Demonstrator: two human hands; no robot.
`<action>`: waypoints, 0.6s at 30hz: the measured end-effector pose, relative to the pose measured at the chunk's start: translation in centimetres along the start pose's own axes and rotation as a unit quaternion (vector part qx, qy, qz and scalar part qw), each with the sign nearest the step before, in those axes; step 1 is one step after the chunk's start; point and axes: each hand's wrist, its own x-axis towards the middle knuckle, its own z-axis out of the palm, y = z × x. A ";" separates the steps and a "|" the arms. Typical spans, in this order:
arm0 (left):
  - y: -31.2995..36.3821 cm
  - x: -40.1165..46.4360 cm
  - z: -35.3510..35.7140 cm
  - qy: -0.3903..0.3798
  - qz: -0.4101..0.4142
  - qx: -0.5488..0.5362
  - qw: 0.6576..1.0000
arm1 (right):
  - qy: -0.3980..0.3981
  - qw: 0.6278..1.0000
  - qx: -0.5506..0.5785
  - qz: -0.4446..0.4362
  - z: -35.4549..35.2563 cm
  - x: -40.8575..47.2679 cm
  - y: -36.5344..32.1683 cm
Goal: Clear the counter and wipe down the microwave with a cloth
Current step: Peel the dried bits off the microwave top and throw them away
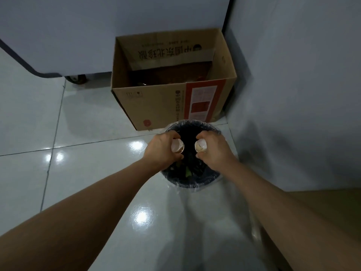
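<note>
Both my hands are held over a round dark waste bin [197,182] lined with a clear plastic bag, standing on the tiled floor. My left hand [162,149] grips a pale broken eggshell half [177,146], its open side facing right. My right hand [214,150] grips a second eggshell half [200,146], its open side facing left. The two shells hang a short way apart above the bin's mouth. Dark waste with some green scraps lies inside the bin. No counter, microwave or cloth is in view.
An open cardboard box [156,98] with printed lettering stands just behind the bin, against a pale wall. A white appliance on a caster wheel [77,78] sits at the back left. Glossy white floor tiles [88,153] spread left and toward me. A wall closes the right side.
</note>
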 end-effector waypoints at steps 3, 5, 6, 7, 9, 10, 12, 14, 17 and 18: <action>-1.0 1.1 1.7 0.005 0.013 0.024 1.000 | -0.003 1.000 -0.020 0.001 1.7 1.2 1.1; -1.5 1.6 2.5 0.005 0.018 0.041 0.999 | -0.003 1.000 -0.019 0.005 2.6 1.7 1.5; -1.8 1.8 2.8 0.003 0.022 0.050 0.998 | -0.004 1.000 -0.019 0.005 2.9 1.9 1.6; -1.9 1.9 3.1 0.002 0.026 0.061 0.998 | -0.007 1.000 -0.022 0.003 3.3 2.0 1.8; -2.1 2.2 3.6 0.001 0.032 0.075 0.997 | -0.013 1.000 -0.028 0.001 3.9 2.2 2.0; -2.1 2.3 3.8 0.001 0.032 0.078 0.996 | -0.015 0.999 -0.029 0.002 4.1 2.3 2.1; -2.0 2.5 4.1 0.001 0.034 0.081 0.996 | -0.020 0.999 -0.029 0.002 4.2 2.3 2.3; -1.8 2.6 4.2 0.002 0.038 0.077 0.996 | -0.032 0.999 -0.032 -0.004 4.1 2.2 2.3; -1.3 2.3 3.6 -0.005 0.036 0.072 0.997 | -0.043 0.998 -0.038 0.001 3.4 1.7 2.1; -1.2 2.0 3.2 -0.009 0.034 0.073 0.997 | -0.046 0.998 -0.039 0.004 3.0 1.4 2.0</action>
